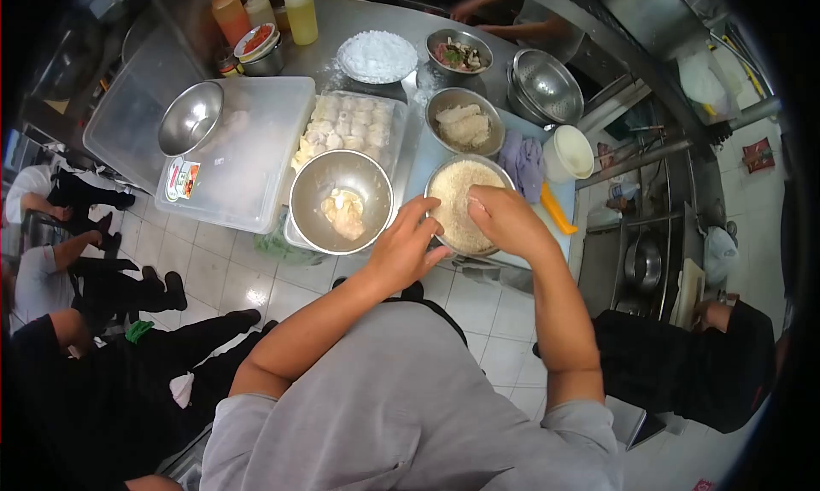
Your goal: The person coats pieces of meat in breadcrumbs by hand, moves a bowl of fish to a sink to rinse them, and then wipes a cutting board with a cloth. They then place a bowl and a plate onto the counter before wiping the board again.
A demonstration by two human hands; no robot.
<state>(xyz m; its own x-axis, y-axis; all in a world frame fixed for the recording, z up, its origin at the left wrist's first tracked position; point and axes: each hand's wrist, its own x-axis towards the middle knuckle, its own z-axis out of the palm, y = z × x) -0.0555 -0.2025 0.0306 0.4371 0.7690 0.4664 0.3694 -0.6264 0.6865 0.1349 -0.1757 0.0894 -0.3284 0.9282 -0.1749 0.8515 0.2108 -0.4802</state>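
Note:
In the head view, a metal bowl of pale breadcrumbs (451, 186) stands at the table's near edge. My right hand (510, 219) reaches into the crumbs with its fingers bunched together; whatever they hold is hidden. Against the bowl's left rim rests my left hand (401, 250), fingers spread and thumb apart. To its left, a steel bowl (306, 202) holds pale, wet-looking pieces of raw meat (346, 216). Just behind the crumbs, another bowl (437, 134) contains crumb-coated pieces (464, 125).
A tray of pale rounded pieces (350, 125) lies beside a plastic lidded box (256, 149) with an empty bowl (190, 119) on top. White powder (377, 55), a purple cloth (521, 162), a yellow handle (557, 209) and colanders (551, 85) surround the work. Other people stand left, right and across.

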